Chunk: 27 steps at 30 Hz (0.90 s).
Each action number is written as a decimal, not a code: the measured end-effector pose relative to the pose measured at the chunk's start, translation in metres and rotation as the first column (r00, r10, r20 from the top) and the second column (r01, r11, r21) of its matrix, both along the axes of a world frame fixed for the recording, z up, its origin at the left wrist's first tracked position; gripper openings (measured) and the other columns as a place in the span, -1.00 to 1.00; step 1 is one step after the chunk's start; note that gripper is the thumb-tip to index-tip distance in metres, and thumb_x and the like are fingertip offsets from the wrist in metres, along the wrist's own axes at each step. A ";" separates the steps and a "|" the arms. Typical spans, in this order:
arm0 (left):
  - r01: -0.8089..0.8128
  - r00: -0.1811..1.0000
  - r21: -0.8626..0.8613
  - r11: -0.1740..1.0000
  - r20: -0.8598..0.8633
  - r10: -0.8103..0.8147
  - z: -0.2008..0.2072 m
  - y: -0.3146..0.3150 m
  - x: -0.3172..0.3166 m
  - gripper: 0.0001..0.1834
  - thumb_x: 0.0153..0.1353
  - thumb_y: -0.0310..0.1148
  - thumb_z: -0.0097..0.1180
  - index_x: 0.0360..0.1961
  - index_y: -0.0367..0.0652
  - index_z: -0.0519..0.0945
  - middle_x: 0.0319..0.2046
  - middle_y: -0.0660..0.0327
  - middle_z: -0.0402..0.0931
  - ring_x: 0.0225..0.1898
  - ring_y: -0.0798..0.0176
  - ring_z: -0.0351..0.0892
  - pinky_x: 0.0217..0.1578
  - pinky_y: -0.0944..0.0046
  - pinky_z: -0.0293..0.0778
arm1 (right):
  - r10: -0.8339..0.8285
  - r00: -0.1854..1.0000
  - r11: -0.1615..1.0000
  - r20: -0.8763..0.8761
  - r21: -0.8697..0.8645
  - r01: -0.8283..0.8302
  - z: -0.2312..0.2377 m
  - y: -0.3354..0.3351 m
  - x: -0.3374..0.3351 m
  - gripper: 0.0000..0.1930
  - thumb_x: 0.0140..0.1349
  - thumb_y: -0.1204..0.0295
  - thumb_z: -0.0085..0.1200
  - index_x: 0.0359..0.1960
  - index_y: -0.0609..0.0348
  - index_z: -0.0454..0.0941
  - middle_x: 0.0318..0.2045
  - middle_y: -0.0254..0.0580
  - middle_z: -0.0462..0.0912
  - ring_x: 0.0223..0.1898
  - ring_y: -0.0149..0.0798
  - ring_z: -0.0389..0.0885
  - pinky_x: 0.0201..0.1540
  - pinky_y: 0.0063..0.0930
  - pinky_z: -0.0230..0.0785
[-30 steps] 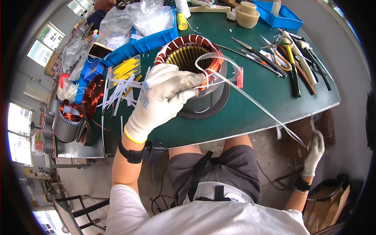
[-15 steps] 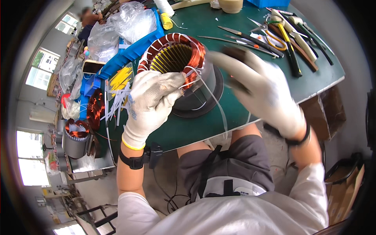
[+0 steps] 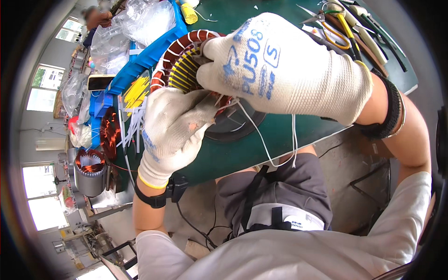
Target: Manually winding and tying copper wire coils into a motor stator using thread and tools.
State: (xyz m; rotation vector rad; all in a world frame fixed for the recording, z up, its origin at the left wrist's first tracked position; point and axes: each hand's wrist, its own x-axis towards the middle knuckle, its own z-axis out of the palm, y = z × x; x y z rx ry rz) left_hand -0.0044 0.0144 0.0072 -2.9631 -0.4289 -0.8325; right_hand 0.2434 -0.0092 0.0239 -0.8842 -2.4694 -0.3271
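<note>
Between stator [image 3: 184, 70], left hand [image 3: 175, 128] and near table edge [image 3: 322, 138], bare green strip [image 3: 224, 156].

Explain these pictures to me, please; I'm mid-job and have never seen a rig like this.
No machine here: a person works in white gloves, seen from above by a fisheye camera worn on the head. The left grip rests on the near side of a copper-wound motor stator; the right grip reaches over its opening. Exactly what either pinches is hidden. White cord hangs past the edge of the green table. On it are yellow strips, white strips and scissors.
</note>
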 end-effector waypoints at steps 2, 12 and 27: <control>0.012 0.997 0.027 1.000 0.082 -0.014 -0.008 0.004 0.000 -0.82 0.11 -0.35 0.27 -0.23 -0.05 0.71 -0.09 0.14 0.64 -0.16 0.04 0.54 -0.05 0.05 0.40 | 0.000 1.000 0.997 -0.024 0.083 0.002 -0.001 0.000 -0.002 -0.84 0.07 0.42 0.19 -0.30 0.07 0.53 -0.37 -0.19 0.54 -0.41 -0.11 0.66 -0.41 -0.31 0.51; 0.029 0.995 0.063 0.998 0.089 -0.035 -0.012 -0.001 0.006 -0.77 0.19 -0.47 0.24 -0.11 -0.21 0.68 -0.19 0.11 0.68 -0.20 -0.02 0.59 -0.08 0.05 0.47 | -0.657 0.011 0.681 -0.754 -0.599 -0.421 -0.088 -0.091 -0.052 -0.62 0.30 0.42 0.20 0.09 0.26 0.43 -0.31 -0.33 0.58 -0.30 -0.38 0.58 -0.18 -0.45 0.48; 0.018 0.961 0.064 0.998 0.276 -0.035 -0.021 0.002 0.011 -0.81 0.07 -0.47 0.27 -0.24 -0.09 0.72 -0.25 0.25 0.70 -0.36 0.13 0.59 -0.24 0.14 0.42 | -0.483 0.021 0.490 -0.875 -0.290 -0.822 -0.073 -0.088 -0.043 -0.68 0.38 0.18 0.07 -0.19 0.26 0.58 -0.44 -0.38 0.56 -0.51 -0.60 0.35 -0.47 -0.70 0.19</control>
